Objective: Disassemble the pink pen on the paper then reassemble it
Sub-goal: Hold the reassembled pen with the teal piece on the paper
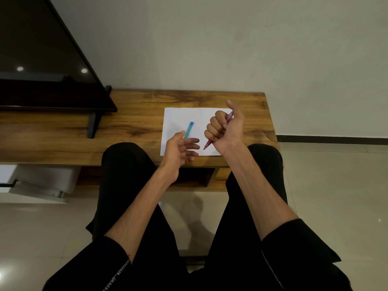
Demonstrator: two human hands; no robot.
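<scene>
While fisted in right hand, pink pen, above paper

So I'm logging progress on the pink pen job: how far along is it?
Early, by the look of it. Done: the pink pen is off the paper, gripped whole in the right hand's fist. In hand: the open left hand hovers near its tip. No loose parts show, so taking it apart and rebuilding remain. The blue pen lies untouched.
</scene>
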